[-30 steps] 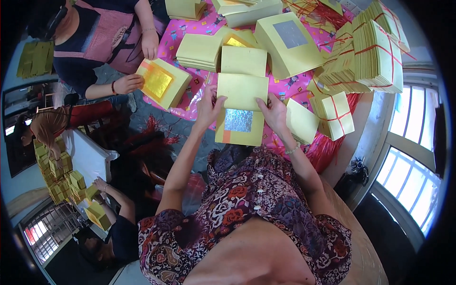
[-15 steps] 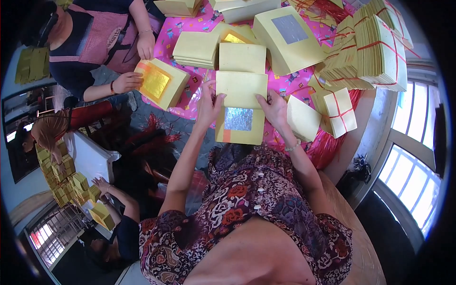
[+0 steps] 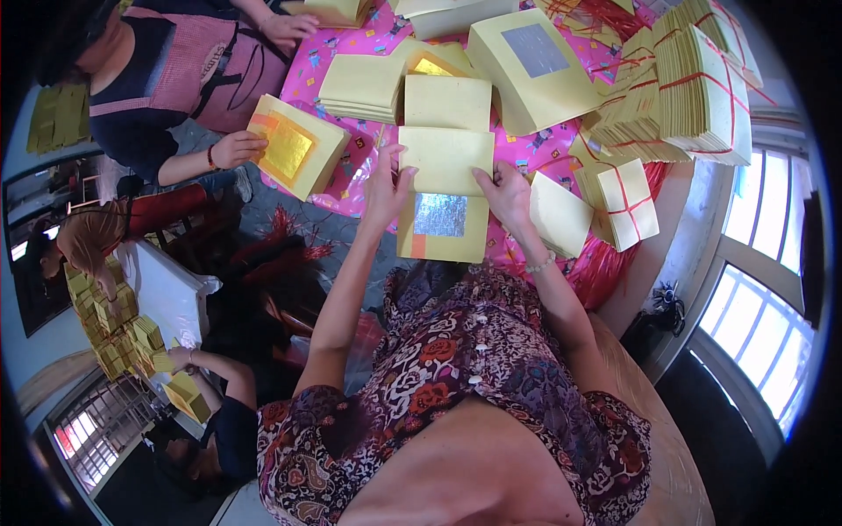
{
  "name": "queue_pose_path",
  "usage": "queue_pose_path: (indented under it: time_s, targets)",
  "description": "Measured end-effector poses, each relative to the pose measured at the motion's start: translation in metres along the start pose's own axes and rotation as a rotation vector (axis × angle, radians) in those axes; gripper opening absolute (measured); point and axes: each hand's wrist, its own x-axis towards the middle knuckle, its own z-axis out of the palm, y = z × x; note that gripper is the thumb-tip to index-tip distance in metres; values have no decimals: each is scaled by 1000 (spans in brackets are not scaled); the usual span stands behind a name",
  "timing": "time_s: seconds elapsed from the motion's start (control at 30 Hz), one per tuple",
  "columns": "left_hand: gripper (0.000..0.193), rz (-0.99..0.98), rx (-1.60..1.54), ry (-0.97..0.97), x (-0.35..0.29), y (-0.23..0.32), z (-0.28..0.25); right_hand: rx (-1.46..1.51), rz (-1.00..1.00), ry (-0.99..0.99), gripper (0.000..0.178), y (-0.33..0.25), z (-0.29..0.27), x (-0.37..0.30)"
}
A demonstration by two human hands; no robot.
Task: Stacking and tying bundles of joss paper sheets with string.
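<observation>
A plain pale-yellow sheet of joss paper lies between my hands, its lower edge covering part of a yellow paper with a silver foil square and an orange strip. My left hand pinches the sheet's left edge, thumb on top and fingers beyond. On the right edge, my right hand grips the same sheet with thumb and fingers. Whether it is one sheet or several cannot be told. Directly beyond it sits another plain yellow stack.
A pink patterned tablecloth covers the table. Red-tied paper bundles pile up at far right; a tall stack with a grey square stands nearer. At left, a co-worker's hand holds a gold-foil stack. Other people work at lower left.
The co-worker at left has moved one hand from the gold-foil stack toward the table's far side. A person at lower left has drawn a hand in. My hands have barely moved.
</observation>
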Motion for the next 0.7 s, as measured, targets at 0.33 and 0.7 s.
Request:
queue_pose_path:
  time_s: [0.33,0.7]
  targets:
    - [39,7,32,-25,5,-7,1,-14,22,-18,35,5,2,7]
    - [40,-109,76,-67,9,4,6,-29,63,-55,35,-6,-3,12]
